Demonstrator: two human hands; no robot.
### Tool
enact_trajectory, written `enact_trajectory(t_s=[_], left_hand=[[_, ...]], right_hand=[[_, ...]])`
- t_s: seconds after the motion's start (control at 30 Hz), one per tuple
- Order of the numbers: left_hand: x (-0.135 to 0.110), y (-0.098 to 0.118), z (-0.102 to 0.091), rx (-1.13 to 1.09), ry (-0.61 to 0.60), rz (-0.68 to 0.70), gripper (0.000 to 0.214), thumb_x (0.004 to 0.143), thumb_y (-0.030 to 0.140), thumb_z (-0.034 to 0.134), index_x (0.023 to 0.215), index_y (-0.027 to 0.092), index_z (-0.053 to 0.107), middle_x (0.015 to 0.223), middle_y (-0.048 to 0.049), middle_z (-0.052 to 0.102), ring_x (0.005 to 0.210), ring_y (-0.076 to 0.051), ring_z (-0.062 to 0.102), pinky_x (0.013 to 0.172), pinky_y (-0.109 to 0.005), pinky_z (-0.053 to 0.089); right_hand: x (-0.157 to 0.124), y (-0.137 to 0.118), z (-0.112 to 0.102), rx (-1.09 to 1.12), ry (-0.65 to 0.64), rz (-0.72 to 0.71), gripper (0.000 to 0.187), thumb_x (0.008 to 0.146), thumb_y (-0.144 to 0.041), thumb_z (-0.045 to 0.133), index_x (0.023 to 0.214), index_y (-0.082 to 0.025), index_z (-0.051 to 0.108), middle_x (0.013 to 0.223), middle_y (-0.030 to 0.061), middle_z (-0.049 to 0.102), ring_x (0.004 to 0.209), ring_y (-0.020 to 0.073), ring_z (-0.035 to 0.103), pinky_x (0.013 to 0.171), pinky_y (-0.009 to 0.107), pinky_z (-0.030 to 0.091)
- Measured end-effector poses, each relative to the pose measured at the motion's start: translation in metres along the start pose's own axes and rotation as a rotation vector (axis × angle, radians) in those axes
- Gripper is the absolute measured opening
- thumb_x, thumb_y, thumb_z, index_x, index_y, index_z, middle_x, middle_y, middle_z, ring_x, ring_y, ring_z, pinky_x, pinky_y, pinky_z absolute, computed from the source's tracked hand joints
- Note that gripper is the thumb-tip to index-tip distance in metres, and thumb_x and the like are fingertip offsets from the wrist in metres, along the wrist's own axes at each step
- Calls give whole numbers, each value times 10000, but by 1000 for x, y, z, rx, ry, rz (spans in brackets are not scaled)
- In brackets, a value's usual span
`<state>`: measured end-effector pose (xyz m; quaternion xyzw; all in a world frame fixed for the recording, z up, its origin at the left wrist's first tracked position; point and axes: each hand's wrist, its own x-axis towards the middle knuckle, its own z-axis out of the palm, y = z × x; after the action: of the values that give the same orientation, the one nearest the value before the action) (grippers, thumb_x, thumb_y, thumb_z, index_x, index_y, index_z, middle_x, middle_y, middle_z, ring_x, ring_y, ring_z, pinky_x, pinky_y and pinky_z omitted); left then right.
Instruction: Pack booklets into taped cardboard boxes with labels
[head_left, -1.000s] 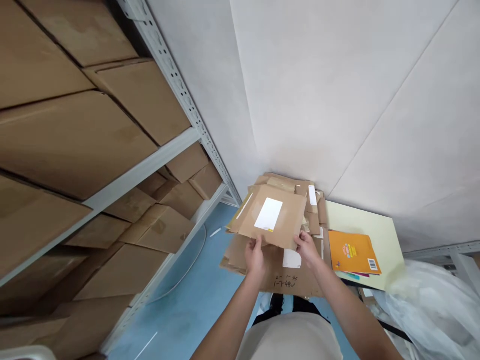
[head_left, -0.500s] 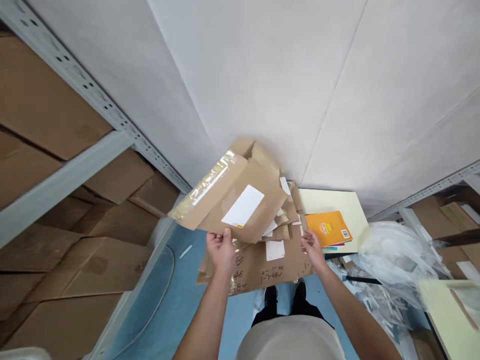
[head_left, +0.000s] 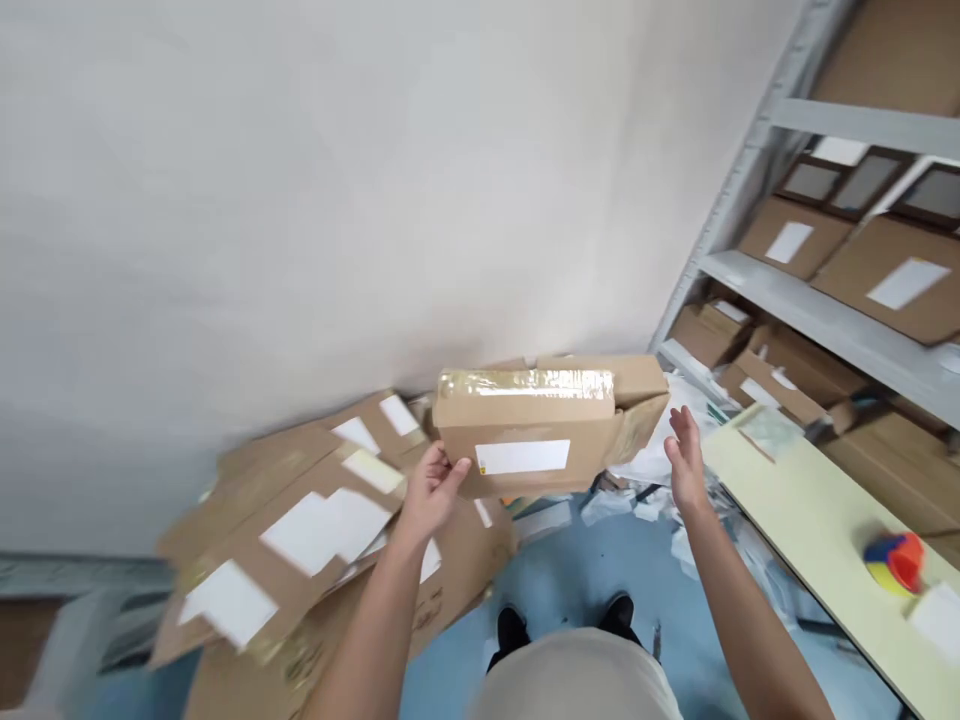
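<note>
Brown box (head_left: pixel 540 430): your left hand (head_left: pixel 433 497) clamps its lower left corner; your uncurled right hand (head_left: pixel 686 467) hangs clear, near the desk's (head_left: pixel 802 508) far corner.

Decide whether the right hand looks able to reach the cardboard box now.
Probably yes: the right hand is open near the right end of the cardboard box, nothing visible between them; the left hand holds the other end.

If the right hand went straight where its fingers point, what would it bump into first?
Probably the white plastic behind the right hand, but it's hard to tell how far away that is. The cardboard box sits close on its left, so it might brush that instead.
</note>
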<state>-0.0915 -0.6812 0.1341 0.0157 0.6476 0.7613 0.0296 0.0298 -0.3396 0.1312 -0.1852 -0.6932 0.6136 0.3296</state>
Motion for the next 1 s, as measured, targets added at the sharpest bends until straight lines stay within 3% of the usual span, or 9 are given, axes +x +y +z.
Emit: enact_trajectory(t_s=[0.1, 0.23, 0.33, 0.43, 0.53, 0.67, 0.83, 1.0], left_hand=[[1, -15, 80, 33, -232, -81, 374, 550, 361, 856, 805, 201, 635, 720, -27, 656, 703, -184, 617, 683, -284, 515], [-2, -40, 178, 37, -365, -190, 316, 590, 278, 834, 828, 199, 642, 761, -32, 675, 742, -186, 626, 759, -301, 517], [-8, -60, 250, 59, -426, -205, 274, 611, 226, 806, 817, 214, 626, 767, -23, 671, 837, -208, 642, 862, -336, 506], [-23, -77, 316, 113, -474, -146, 303, 592, 198, 801, 821, 226, 605, 848, -33, 688, 981, -238, 636, 972, -382, 462], [-48, -91, 368, 125, -493, -124, 491, 544, 150, 819, 965, 248, 585, 1080, -52, 678, 1138, -245, 595, 1071, -411, 381], [-81, -103, 410, 123, -562, -197, 671, 548, 147, 834, 1137, 279, 543, 1298, -71, 592, 1287, -267, 501, 1109, -429, 335], [-97, -106, 446, 117, -654, -269, 567, 646, 222, 787, 1160, 270, 552, 1224, -74, 625, 1222, -272, 549, 1001, -378, 456], [-94, -110, 490, 117, -727, -300, 361, 660, 259, 793, 988, 243, 643, 1070, -63, 680, 1119, -257, 597, 927, -333, 507]], right_hand=[[25, 0, -86, 105, 75, 102, 747, 726, -635, 666, 1341, -241, 509, 1308, 129, 607, 1214, 309, 547, 984, 482, 426], [36, 1, -185, 170, 262, 175, 834, 636, -499, 801, 1354, -215, 487, 1045, 97, 722, 944, 262, 662, 858, 429, 505], [26, 2, -242, 158, 398, 140, 814, 613, -439, 820, 1329, -217, 502, 1087, 92, 714, 939, 244, 661, 847, 404, 516], [4, 7, -284, 133, 519, 112, 719, 651, -426, 784, 1288, -223, 519, 1145, 95, 695, 983, 240, 651, 868, 397, 510], [-23, 21, -315, 128, 663, 131, 661, 669, -413, 761, 1253, -225, 513, 1144, 99, 692, 1002, 243, 651, 881, 408, 505], [-53, 46, -341, 125, 816, 167, 625, 640, -389, 772, 1188, -224, 520, 1110, 89, 694, 1008, 247, 650, 921, 428, 484], [-68, 63, -358, 105, 952, 170, 607, 667, -401, 756, 1193, -228, 509, 1048, 72, 708, 1020, 251, 648, 972, 453, 450], [-56, 68, -367, 94, 1033, 158, 604, 690, -406, 750, 1211, -230, 500, 1037, 73, 715, 1006, 249, 655, 944, 435, 463]])
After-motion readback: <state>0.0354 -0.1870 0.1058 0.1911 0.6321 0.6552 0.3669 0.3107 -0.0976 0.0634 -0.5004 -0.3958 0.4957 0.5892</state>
